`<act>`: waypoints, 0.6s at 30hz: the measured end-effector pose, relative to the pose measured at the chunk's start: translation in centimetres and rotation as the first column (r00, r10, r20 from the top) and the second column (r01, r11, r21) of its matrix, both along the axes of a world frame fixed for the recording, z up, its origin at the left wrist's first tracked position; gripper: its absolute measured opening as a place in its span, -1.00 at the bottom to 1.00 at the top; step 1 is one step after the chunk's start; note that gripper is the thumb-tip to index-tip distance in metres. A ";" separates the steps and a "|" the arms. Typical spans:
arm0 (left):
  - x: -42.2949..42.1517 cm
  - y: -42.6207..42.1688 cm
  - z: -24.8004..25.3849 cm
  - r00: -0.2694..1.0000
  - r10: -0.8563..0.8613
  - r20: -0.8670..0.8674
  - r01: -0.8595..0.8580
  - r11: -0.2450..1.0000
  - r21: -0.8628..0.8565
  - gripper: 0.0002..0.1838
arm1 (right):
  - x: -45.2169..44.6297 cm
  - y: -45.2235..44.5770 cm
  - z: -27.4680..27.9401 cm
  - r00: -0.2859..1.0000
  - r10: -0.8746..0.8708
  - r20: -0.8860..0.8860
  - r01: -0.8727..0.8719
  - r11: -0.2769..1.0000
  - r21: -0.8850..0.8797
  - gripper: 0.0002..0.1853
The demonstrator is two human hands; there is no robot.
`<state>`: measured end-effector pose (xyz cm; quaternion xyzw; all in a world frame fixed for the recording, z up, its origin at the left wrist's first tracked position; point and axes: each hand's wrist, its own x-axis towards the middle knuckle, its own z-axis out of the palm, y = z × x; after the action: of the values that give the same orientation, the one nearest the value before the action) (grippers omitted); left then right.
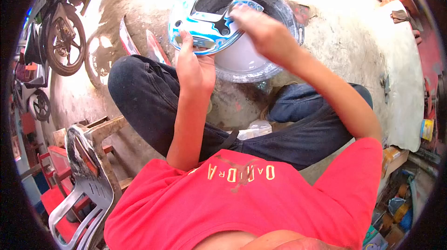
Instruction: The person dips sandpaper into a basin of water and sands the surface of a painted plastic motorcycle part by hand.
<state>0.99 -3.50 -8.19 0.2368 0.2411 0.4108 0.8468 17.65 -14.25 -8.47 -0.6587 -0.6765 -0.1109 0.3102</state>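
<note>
A curved panel with a blue, white and silver surface [186, 20] is held up over a round dark basin [279, 6] of cloudy liquid. My left hand [194, 66] grips the panel's near edge, thumb on top and fingers underneath. On the panel's right part, my right hand [265, 29] lies with bent fingers against the surface; it is slightly blurred, and whether something small is under its fingertips cannot be seen.
Two red and white curved pieces [157, 47] lie on the floor left of the basin. Motorcycles with wheels [65, 40] stand at the far left. A grey plastic chair [88, 185] is at the lower left. At the right are a pale sheet [402, 87] and assorted items.
</note>
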 end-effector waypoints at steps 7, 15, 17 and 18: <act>-0.1 0.4 -0.7 1.000 -0.017 0.014 0.016 1.000 0.010 -0.61 | -3.6 -0.6 0.4 0.996 0.041 0.082 -0.038 0.999 -0.036 -0.56; -0.1 0.0 0.4 1.000 0.007 0.006 -0.007 1.000 -0.018 -0.63 | 0.8 -0.3 2.1 0.924 -0.218 -0.315 0.148 0.962 -0.231 -0.60; -0.2 0.1 -0.1 1.000 0.017 0.003 -0.017 1.000 -0.007 -0.63 | -1.5 -0.3 0.2 0.997 -0.019 0.070 0.022 0.999 -0.035 -0.58; -0.1 0.2 -0.3 1.000 0.019 -0.017 -0.019 1.000 0.000 -0.64 | -3.7 -0.6 1.0 0.998 0.069 -0.007 -0.069 0.996 -0.049 -0.56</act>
<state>0.87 -3.31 -8.51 0.2378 0.2507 0.4168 0.8407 13.92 -14.88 -7.47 -0.6427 -0.7004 -0.0817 0.2996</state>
